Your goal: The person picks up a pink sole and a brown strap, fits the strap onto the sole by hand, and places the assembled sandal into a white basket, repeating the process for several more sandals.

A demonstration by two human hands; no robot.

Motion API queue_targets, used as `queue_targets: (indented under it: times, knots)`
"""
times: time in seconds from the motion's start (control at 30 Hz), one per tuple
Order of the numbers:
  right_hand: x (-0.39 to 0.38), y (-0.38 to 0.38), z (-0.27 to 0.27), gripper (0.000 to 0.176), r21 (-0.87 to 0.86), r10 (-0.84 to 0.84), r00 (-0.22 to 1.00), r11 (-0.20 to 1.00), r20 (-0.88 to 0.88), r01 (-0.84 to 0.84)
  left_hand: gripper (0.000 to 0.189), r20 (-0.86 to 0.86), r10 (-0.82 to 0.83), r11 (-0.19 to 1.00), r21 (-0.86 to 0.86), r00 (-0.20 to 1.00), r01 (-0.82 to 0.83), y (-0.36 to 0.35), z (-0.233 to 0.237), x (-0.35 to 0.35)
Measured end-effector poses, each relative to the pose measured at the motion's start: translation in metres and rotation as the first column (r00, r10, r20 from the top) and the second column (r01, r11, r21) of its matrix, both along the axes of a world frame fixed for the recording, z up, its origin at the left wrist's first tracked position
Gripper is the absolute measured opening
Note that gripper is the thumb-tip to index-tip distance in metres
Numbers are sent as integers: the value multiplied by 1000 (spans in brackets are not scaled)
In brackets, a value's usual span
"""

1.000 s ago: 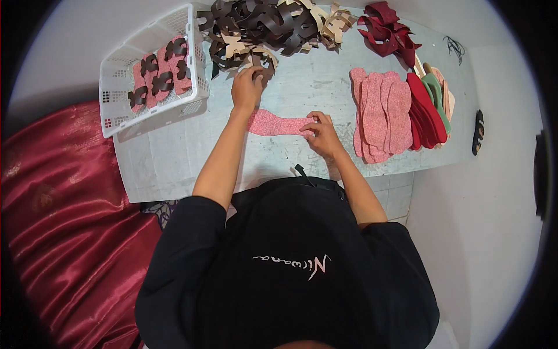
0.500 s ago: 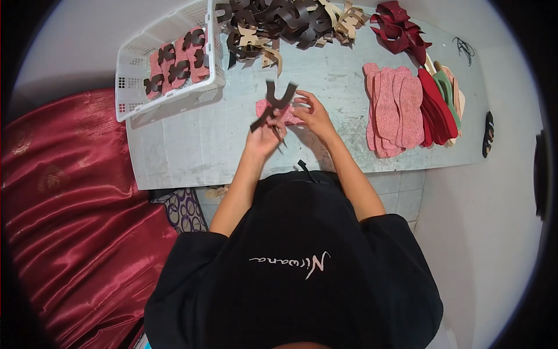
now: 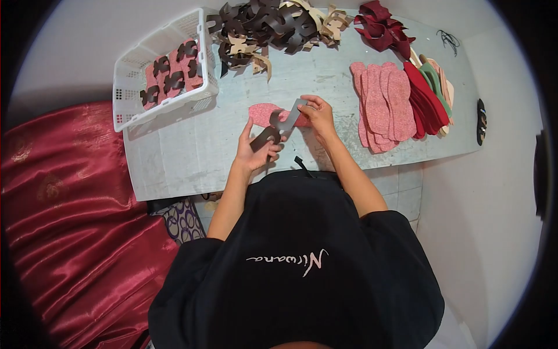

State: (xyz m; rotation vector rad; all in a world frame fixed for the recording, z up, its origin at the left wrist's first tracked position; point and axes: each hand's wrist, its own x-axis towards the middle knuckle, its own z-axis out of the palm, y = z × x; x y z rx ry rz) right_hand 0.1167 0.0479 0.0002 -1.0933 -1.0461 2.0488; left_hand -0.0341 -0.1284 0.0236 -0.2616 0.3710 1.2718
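A dark brown cut-out slipper strap [image 3: 265, 139] is stretched between my two hands, curved, with its far end shining grey. My left hand [image 3: 254, 152] is closed loosely round the near end, thumb pointing up and fingers beneath. My right hand [image 3: 319, 118] pinches the far end between thumb and fingertips. Under the strap, a pink glittery insole [image 3: 261, 109] lies on the table, partly covered by the strap and my right hand.
A white plastic basket [image 3: 212, 75] at the left holds pink insoles with brown straps. Brown and beige straps [image 3: 279, 26] are heaped at the back, dark red straps [image 3: 383, 29] beside them. Pink insoles [image 3: 386, 104] and red insoles [image 3: 427, 102] are stacked at the right.
My right hand has taken hold of the strap's far end. The strap has turned and lowered over the insole, and my left hand's fingers have opened out somewhat. The view has shifted slightly.
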Motion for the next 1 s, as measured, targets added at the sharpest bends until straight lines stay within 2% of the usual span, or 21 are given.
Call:
queue_targets:
  times: [0.03, 0.1, 0.13, 0.17, 0.23, 0.27, 0.3, 0.37, 0.4, 0.43, 0.5, 0.57, 0.63, 0.67, 0.73, 0.77, 0.83, 0.87, 0.9, 0.97, 1.0]
  knots:
    - [1, 2, 0, 35, -1, 6, 999, 1000, 37, -6, 74, 5, -3, 1000, 9, 1000, 3, 0, -1, -3]
    - [3, 3, 1, 30, 31, 6, 998, 999, 59, -8, 63, -358, -151, 987, -3, 921, 160, -4, -4, -7]
    - [2, 3, 1, 24, 53, 7, 997, 999, 75, -11, 47, -446, -194, 978, -16, 874, 209, -5, -7, -10]
    - [2, 4, 1, 24, 53, 17, 997, 998, 77, -21, 47, -445, -185, 980, -15, 876, 200, -8, -10, -9]
    - [1, 5, 2, 19, 143, -5, 991, 990, 136, -14, 37, -612, -235, 949, -314, 755, 41, -13, -10, -7]
    - [-1, 6, 2, 19, 142, 3, 991, 990, 137, -22, 31, -673, -278, 950, -299, 686, 92, -14, -16, -12]
    - [-2, 7, 3, 18, 187, 8, 985, 981, 175, -41, 31, -672, -274, 950, -299, 688, 86, -14, -16, -12]
    - [-4, 9, 4, 17, 233, 10, 977, 971, 212, -61, 27, -827, -232, 950, -305, 511, -62, -12, -15, -12]
    - [-6, 10, 8, 17, 244, -2, 977, 969, 214, -51, 24, -851, -205, 932, -321, 484, -170, -12, -18, -13]
    - [-8, 10, 10, 17, 253, -14, 977, 967, 215, -42, 24, -851, -204, 931, -322, 485, -173, -12, -21, -15]
    - [-13, 13, 4, 19, 200, 4, 978, 979, 210, -47, 23, -878, -70, 898, -262, 474, -352, -13, -31, -22]
    - [-16, 18, -11, 21, 147, 18, 979, 988, 203, -48, 26, -888, -60, 896, -250, 456, -368, -13, -43, -29]
    - [-21, 22, -37, 30, 283, 37, 952, 951, 303, -127, 35, -969, -132, 906, -203, 208, -371, -14, -57, -36]
    - [-20, 19, -48, 30, 285, 35, 954, 951, 298, -124, 35, -971, -131, 907, -200, 202, -370, -14, -64, -39]
    - [-16, 10, -54, 37, 522, -14, 850, 795, 527, -310, 48, -934, -248, 930, -154, -259, -334, -13, -70, -41]
    - [-13, 7, -56, 37, 522, -13, 851, 794, 525, -310, 48, -933, -248, 929, -153, -260, -336, -12, -73, -43]
    - [-7, -3, -49, 39, 617, 93, 841, 639, 532, -460, 64, -838, -347, 918, -212, -421, -335, -7, -64, -38]
    - [-5, -7, -45, 38, 688, 74, 804, 474, 590, -549, 64, -838, -349, 917, -214, -419, -336, -3, -69, -38]
    - [-4, -9, -45, 38, 687, 75, 803, 476, 591, -550, 69, -838, -346, 921, -216, -423, -325, 2, -85, -40]
    - [-3, -11, -48, 38, 710, 72, 758, 305, 648, -635, 74, -837, -339, 925, -214, -429, -313, 13, -87, -38]
    - [-4, -7, -46, 38, 712, 70, 760, 303, 646, -633, 77, -850, -399, 900, -291, -344, -324, 22, -74, -36]
